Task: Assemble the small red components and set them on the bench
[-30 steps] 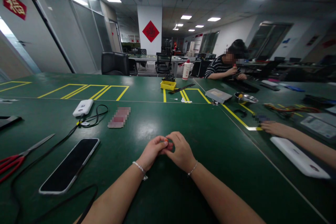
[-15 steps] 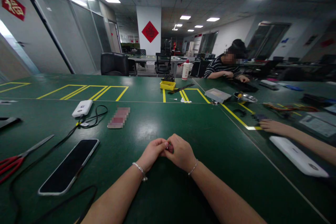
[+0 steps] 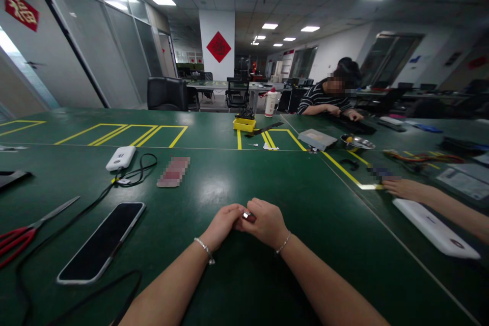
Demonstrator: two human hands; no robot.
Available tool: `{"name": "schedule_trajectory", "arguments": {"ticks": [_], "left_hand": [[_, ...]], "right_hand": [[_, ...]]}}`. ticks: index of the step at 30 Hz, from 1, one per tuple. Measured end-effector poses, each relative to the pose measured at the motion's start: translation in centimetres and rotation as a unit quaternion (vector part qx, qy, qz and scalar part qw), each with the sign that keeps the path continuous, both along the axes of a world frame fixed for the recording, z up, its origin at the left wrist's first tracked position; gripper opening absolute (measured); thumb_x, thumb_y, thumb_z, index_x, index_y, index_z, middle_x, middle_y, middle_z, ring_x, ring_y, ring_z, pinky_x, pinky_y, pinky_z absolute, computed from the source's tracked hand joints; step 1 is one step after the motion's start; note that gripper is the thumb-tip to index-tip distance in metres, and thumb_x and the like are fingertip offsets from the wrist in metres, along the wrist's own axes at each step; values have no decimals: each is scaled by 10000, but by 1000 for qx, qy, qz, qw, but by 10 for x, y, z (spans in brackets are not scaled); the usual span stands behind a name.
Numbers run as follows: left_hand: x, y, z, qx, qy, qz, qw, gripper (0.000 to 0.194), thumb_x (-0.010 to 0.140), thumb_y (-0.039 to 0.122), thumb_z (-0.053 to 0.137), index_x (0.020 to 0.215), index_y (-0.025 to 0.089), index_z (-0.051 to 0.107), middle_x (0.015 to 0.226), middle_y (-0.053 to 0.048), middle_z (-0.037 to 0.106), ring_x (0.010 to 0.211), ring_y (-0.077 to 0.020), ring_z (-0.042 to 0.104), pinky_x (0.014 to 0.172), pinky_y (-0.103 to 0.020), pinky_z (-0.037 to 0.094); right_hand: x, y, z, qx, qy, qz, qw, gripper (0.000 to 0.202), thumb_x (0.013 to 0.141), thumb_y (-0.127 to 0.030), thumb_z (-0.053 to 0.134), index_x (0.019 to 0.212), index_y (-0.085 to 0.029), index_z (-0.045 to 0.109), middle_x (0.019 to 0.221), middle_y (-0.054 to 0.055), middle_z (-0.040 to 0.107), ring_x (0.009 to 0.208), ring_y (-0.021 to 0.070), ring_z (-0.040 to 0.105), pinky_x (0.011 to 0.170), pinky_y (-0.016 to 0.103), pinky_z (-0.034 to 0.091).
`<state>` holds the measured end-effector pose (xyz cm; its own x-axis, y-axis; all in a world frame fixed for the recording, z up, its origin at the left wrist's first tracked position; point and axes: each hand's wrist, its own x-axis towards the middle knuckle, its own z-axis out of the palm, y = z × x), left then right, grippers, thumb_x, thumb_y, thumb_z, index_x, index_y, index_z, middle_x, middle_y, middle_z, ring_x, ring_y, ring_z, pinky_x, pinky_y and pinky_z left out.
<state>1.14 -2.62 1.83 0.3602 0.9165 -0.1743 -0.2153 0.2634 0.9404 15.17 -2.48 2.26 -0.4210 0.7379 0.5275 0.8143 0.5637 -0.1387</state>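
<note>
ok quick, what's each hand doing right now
Left hand: curled in against a small shiny object; whether it grips cannot be told.
Right hand: closed, holding that small shiny object.

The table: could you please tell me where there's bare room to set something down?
Free: beyond the left hand, right of the pink item; also between the right forearm and white device. Crowded: left, around phone and scissors; right, around the co-worker's hand.

Both hands [image 3: 224, 224] [image 3: 268, 221] meet, curled, in front.
</note>
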Motion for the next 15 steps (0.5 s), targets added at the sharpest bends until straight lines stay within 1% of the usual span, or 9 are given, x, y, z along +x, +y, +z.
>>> {"name": "schedule_trajectory", "arguments": {"ticks": [5, 8, 12, 15], "left_hand": [[-3, 3, -8, -11, -13, -30, 999, 212, 690, 338, 567, 679, 136, 629, 608, -12, 614, 564, -118, 539, 599, -244, 432], [-5, 4, -11, -9, -25, -40, 999, 220, 701, 339, 559, 683, 135, 637, 630, -19, 626, 587, -122, 550, 629, -250, 438], [-5, 3, -10, -11, -40, -47, 998, 216, 710, 319, 555, 722, 128, 655, 675, -34, 649, 643, -133, 569, 685, -252, 425], [-6, 3, -9, -14, -57, -50, 997, 209, 701, 306, 565, 726, 120, 658, 714, -49, 659, 695, -150, 580, 735, -264, 413]], "right_hand": [[0, 0, 0, -20, 25, -9, 999, 193, 711, -315, 500, 584, -192, 422, 576, -23, 468, 529, 91, 402, 509, 225, 237], [0, 0, 0, -25, 32, -10, 999, 188, 708, -310, 506, 587, -193, 422, 575, -26, 461, 524, 90, 390, 511, 226, 237], [1, 0, 0, -28, 33, 5, 999, 210, 712, -323, 514, 575, -193, 421, 576, -27, 457, 527, 90, 388, 514, 226, 240], [0, 0, 0, -30, 38, 7, 999, 190, 716, -318, 508, 595, -195, 427, 590, -24, 468, 536, 93, 403, 521, 223, 249]]}}
